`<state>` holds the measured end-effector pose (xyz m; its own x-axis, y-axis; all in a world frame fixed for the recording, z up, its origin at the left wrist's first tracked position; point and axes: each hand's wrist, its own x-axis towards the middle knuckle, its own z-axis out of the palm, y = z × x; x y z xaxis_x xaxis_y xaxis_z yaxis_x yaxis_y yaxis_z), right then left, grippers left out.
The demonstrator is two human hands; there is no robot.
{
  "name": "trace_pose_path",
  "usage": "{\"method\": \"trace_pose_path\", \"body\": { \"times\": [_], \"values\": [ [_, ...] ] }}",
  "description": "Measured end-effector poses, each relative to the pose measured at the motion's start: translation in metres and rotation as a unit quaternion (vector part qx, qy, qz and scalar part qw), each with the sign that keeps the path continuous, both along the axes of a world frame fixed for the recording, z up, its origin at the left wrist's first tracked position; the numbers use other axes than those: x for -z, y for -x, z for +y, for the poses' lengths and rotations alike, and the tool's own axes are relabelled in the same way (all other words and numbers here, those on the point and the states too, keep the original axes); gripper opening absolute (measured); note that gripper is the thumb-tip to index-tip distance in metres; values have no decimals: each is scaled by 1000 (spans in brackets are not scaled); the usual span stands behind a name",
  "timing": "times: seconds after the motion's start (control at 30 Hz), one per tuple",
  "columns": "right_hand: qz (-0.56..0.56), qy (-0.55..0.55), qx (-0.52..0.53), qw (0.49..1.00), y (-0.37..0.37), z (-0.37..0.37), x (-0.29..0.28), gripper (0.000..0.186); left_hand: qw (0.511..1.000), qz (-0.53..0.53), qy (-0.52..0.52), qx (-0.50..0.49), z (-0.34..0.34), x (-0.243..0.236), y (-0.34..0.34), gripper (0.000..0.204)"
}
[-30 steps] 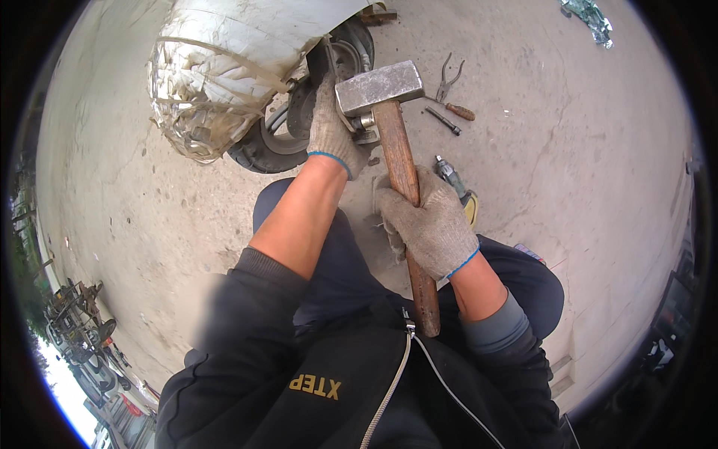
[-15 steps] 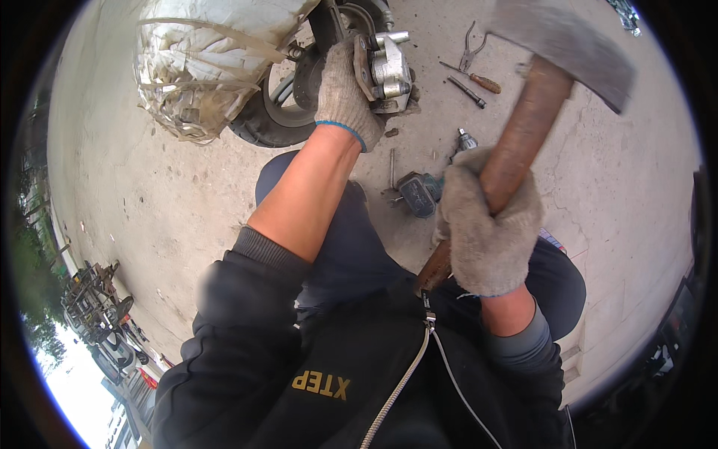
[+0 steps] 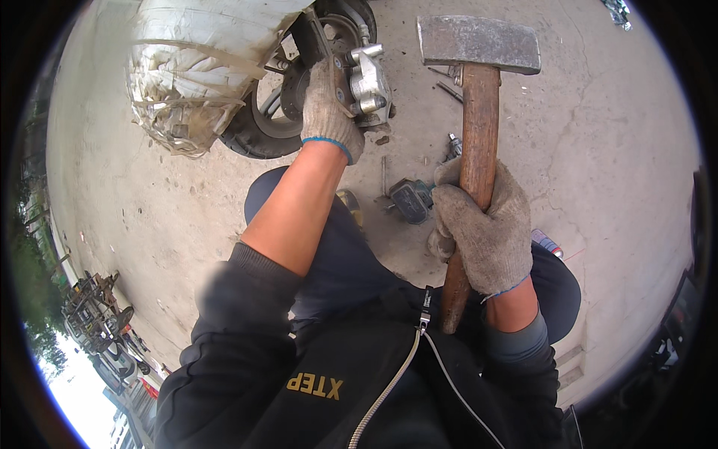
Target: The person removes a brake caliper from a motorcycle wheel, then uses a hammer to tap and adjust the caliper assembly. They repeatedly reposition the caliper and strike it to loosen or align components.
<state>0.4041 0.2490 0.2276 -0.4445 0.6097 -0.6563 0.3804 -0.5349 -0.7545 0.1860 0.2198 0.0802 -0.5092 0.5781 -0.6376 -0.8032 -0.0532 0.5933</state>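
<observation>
My left hand (image 3: 327, 112), in a knitted glove with a blue cuff, is closed around the near-left side of a silver brake caliper (image 3: 368, 82). Its fingers are partly hidden behind the metal. The caliper sits beside a scooter wheel (image 3: 284, 123) with a black tyre. In my gloved right hand (image 3: 490, 224) is a hammer (image 3: 479, 135), gripped around the lower half of its wooden handle. The heavy, worn grey head points away from me, to the right of the caliper and apart from it.
A bulky bundle wrapped in clear plastic (image 3: 194, 67) hangs over the wheel at upper left. On the concrete between my knees lies a cordless power tool (image 3: 415, 198), with a thin metal rod (image 3: 384, 176) beside it. A spray can (image 3: 547, 243) lies by my right knee.
The hammer has swung left, its handle turning from a rightward slant to nearly upright in view, and now covers part of the tools on the ground. My left hand still holds the caliper.
</observation>
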Motion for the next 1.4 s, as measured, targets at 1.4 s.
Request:
{"method": "trace_pose_path", "body": {
  "times": [1.4],
  "values": [
    [-8,35,24,999,-14,3,27,14,999,-19,-6,39,8,-9,-15,50]
  ]
}}
